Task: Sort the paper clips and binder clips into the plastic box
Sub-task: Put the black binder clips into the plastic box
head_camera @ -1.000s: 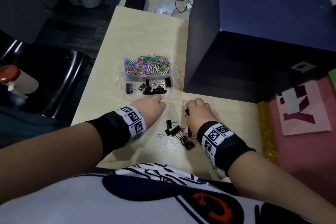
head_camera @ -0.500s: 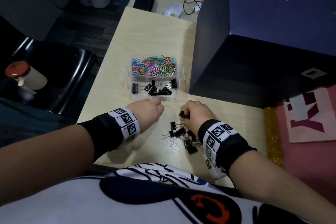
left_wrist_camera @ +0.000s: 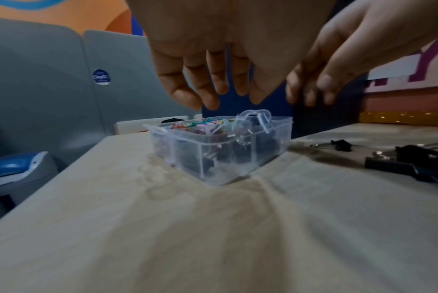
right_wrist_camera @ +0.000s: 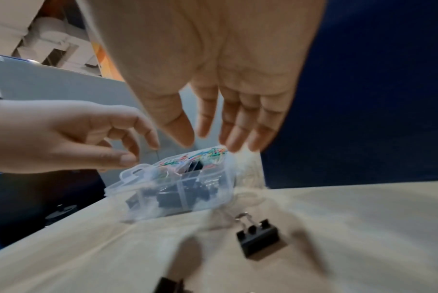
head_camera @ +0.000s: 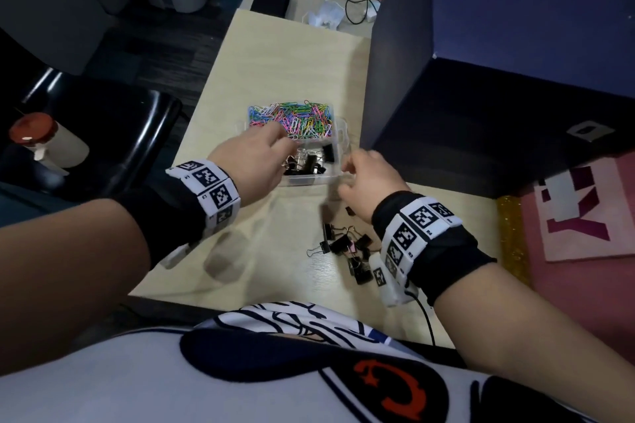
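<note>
The plastic box sits about midway along the tabletop, close to the dark blue board standing along the right edge, within easy reach of both hands. It is split so each kind has its own place: the far compartment is heaped with coloured paper clips, and the near compartment holds black binder clips, which matches the sorting asked for.

The left hand hovers over the near-left part of the box, fingers spread and pointing down just above the rim in the left wrist view; its grip is slack and has hold of nothing, which reads as a drop just made or a reach about to start (I cannot tell which). The right hand hangs just off the box's near-right corner, fingers straight and loose in the right wrist view, likewise empty.

A loose heap of binder clips still lies on the tabletop toward the near edge, beside the right wrist, with one separate clip lying closer to the box under the right palm. Judging by this, the paper clips are done and the binder clips are partly moved over. The right hand is better placed for the stray clip; the heap's wire handles look tangled, so clips may come up in clusters.
</note>
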